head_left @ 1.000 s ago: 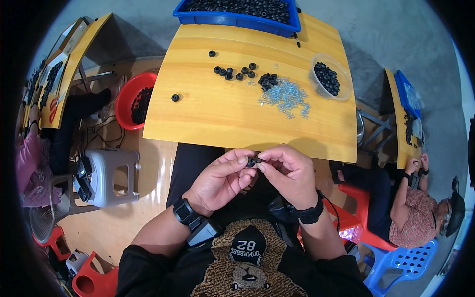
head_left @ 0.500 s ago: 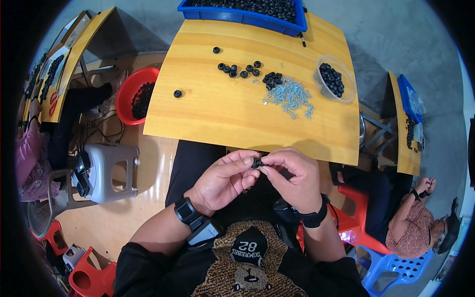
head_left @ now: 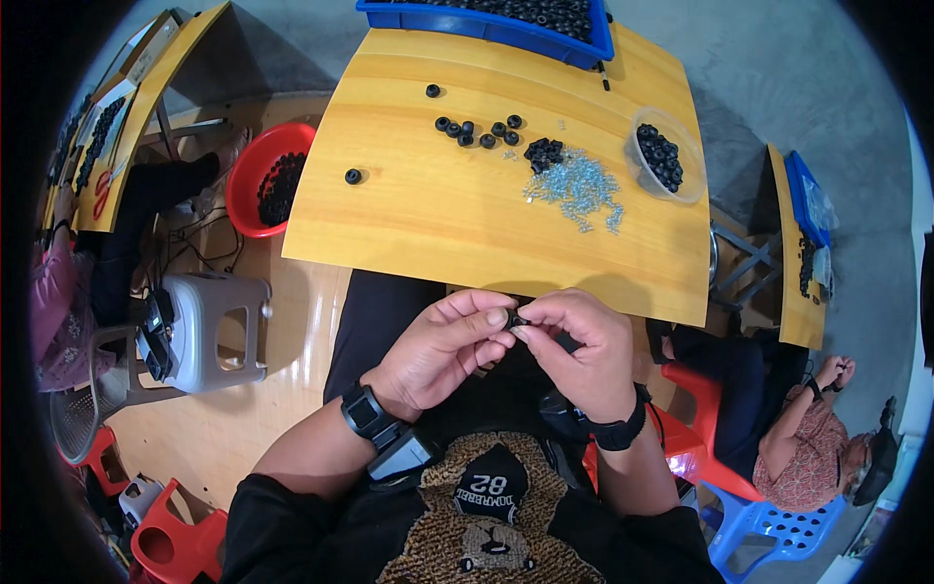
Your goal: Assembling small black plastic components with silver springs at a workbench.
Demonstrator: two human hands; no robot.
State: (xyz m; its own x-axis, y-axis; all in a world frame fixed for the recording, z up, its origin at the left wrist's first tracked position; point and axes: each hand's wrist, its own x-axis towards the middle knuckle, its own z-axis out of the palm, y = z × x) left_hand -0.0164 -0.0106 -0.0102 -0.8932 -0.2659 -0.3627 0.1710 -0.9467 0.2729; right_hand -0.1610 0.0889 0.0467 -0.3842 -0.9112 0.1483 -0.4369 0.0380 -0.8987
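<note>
Just off the table's near edge, my left hand (head_left: 438,352) and my right hand (head_left: 582,348) meet at the fingertips. Between them is a small round black part (head_left: 515,318), mostly covered by fingers. Thumb and forefinger of each hand pinch it from either side. On the table (head_left: 409,229) ahead lie several loose black round parts (head_left: 487,140) with holes, a little pile of smaller black pieces (head_left: 543,154), and a heap of tiny clear-bluish pieces (head_left: 576,187), too small to name surely.
A blue tray (head_left: 491,26) full of black parts is at the table's far edge. A clear round tub (head_left: 697,165) of black parts stands at right. A red basin (head_left: 243,175) and a grey stool (head_left: 219,336) are on the left. Another person (head_left: 803,443) sits at right.
My fingertips have closed in a little, and less of the black part shows between them. The table view has shifted slightly; the things on it lie as before.
</note>
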